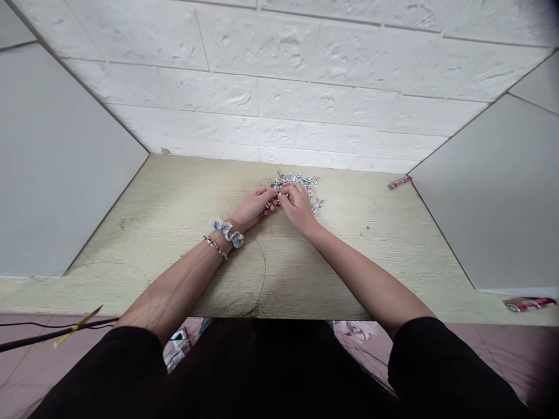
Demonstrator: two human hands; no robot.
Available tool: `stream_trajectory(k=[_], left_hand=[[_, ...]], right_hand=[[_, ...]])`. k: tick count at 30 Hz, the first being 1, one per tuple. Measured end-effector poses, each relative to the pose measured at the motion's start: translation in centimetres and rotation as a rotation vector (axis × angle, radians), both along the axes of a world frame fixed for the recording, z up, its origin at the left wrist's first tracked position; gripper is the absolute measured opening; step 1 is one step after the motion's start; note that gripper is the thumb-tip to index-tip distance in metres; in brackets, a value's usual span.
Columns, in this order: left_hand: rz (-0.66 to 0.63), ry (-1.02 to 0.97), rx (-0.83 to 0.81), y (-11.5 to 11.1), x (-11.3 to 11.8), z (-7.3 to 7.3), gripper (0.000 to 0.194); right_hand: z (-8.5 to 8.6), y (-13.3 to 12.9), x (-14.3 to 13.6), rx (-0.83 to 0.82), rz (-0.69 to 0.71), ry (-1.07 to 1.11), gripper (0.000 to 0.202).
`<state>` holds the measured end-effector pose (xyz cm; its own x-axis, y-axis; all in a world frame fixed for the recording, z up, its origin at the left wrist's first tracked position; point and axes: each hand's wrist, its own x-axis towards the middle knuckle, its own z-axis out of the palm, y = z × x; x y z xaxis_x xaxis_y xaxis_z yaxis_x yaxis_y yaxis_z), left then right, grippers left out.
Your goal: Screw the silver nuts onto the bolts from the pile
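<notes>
Over the work board, my left hand [254, 208] is closed, its thumb and fingers pinched around a small silver bolt [267, 206] that shows only in part. My right hand [300, 210] meets it fingertip to fingertip. Its thumb and fingers are curled together at the same spot, and what they pinch is mostly hidden. Just beyond the fingers lies a loose pile of silver bolts and other small metal fasteners [301, 179]. A few separate bolts [318, 205] rest to the right of my right hand.
The pale wooden board [174, 186] ends at a white brick-pattern wall [279, 99]. Grey panels stand at left [65, 145] and right [489, 186]. One red-and-silver object [399, 183] lies by the right panel, another [530, 304] near the front edge. A black cable [56, 334] with a yellow tie hangs at left.
</notes>
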<state>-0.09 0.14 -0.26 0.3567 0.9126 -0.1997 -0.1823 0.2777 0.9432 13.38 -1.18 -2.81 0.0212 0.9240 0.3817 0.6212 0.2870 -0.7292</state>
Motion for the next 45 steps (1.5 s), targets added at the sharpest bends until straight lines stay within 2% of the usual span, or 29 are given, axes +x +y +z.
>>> stream_trajectory(k=[2, 5, 11, 15, 18, 25, 31, 36, 41, 45], left_hand=[[-0.001, 0.0, -0.004, -0.01, -0.01, 0.02, 0.016], [-0.002, 0.0, -0.004, 0.01, -0.03, 0.01, 0.018], [-0.007, 0.011, -0.01, 0.05, -0.01, 0.04, 0.019], [-0.017, 0.014, -0.011, -0.05, -0.01, 0.16, 0.017], [-0.012, 0.02, -0.007, -0.06, 0.0, 0.11, 0.016], [-0.006, 0.001, 0.004, 0.08, -0.03, -0.18, 0.02], [-0.016, -0.005, 0.009, 0.01, -0.08, -0.03, 0.019], [-0.023, 0.003, -0.007, 0.04, -0.06, -0.13, 0.018], [-0.011, 0.008, 0.001, 0.02, -0.03, -0.18, 0.018], [-0.009, 0.016, 0.005, 0.03, -0.01, -0.04, 0.018]], right_hand=[[0.16, -0.18, -0.02, 0.001, 0.015, -0.005, 0.005], [0.27, -0.38, -0.04, 0.009, 0.028, -0.016, 0.013], [0.01, -0.18, -0.01, 0.005, -0.042, -0.024, 0.011], [-0.1, -0.04, 0.08, -0.029, -0.044, -0.07, 0.03], [-0.05, -0.03, 0.06, -0.035, -0.025, -0.068, 0.036], [0.21, -0.26, -0.15, -0.021, -0.024, -0.049, 0.008], [0.13, -0.31, -0.08, -0.002, -0.042, -0.046, 0.01], [0.02, -0.07, -0.06, -0.045, -0.048, -0.062, 0.019], [0.19, -0.19, -0.13, -0.033, -0.022, -0.033, 0.007], [0.14, -0.31, -0.1, 0.004, -0.004, -0.034, 0.01]])
